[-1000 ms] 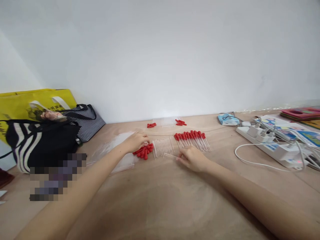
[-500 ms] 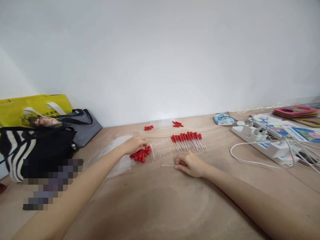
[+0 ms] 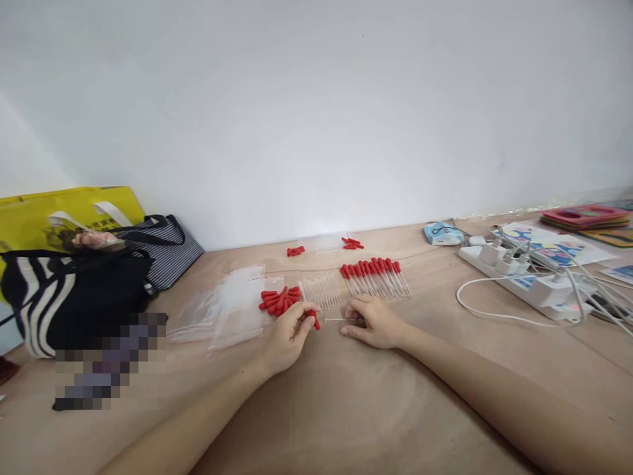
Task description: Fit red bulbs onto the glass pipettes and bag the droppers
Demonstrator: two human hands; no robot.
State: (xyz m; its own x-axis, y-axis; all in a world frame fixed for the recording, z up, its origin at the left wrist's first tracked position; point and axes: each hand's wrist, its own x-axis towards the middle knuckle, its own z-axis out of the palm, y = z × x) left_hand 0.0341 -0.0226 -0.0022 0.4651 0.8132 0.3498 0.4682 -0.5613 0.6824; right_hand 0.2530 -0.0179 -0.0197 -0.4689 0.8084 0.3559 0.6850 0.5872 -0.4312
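My left hand [image 3: 287, 340] pinches a red rubber dropper bulb [image 3: 314, 320] between thumb and fingers. Facing it, my right hand [image 3: 373, 322] grips a thin clear dropper tube [image 3: 333, 320], whose end points left toward the bulb; the two are apart. Behind my left hand lies a pile of red bulbs [image 3: 277, 300]. A row of loose clear tubes [image 3: 320, 292] is spread beyond the gap between my hands. Past my right hand, several droppers with red bulbs fitted [image 3: 373, 276] lie side by side.
Clear zip bags [image 3: 232, 300] lie flat at left. Near the wall are more red bulbs [image 3: 295, 251] and a bag [image 3: 324, 245]. Bags, one black [image 3: 99, 303], stand far left. A power strip [image 3: 519, 284] with cables and a blue mask [image 3: 442, 233] are at right.
My left hand has come from the pile of bulbs back toward my right hand, now with a red bulb in it. My right hand keeps the tube, shifted slightly right.
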